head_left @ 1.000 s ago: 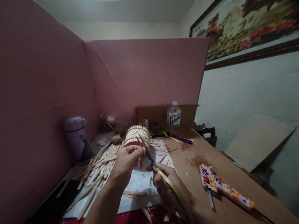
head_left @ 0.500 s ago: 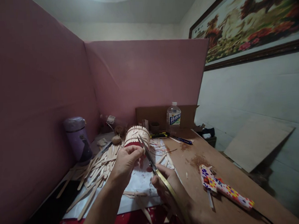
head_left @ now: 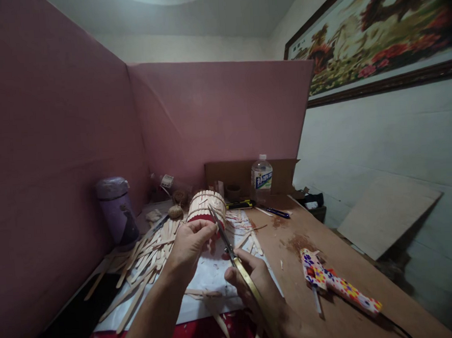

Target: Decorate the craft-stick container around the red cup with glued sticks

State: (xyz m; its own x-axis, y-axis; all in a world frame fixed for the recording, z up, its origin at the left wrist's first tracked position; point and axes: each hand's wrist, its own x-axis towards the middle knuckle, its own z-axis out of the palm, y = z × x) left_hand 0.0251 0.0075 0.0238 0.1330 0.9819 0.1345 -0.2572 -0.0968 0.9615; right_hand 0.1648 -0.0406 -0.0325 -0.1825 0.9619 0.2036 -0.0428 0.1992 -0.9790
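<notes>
My right hand (head_left: 261, 281) is closed around a pair of scissors (head_left: 223, 234) with gold-coloured handles. Their dark blades point up and away and look nearly together. Against the blades, my left hand (head_left: 188, 245) pinches its thumb and fingers on something too small to make out. Just beyond my fingertips lies a small barrel (head_left: 206, 203) made of wooden sticks, on its side, with twine bands and a red end partly hidden by my left hand.
Loose wooden craft sticks (head_left: 151, 260) cover the white paper at left. A purple flask (head_left: 117, 214), twine ball (head_left: 175, 212), yellow-black cutter (head_left: 240, 205), blue pen-like tool (head_left: 277, 212) and plastic bottle (head_left: 262, 179) stand or lie farther back. A flowered glue gun (head_left: 338, 282) rests at right.
The scissor blades have come closer together, and my right thumb and fingers have shifted slightly on the handles. My left hand stays in nearly the same place.
</notes>
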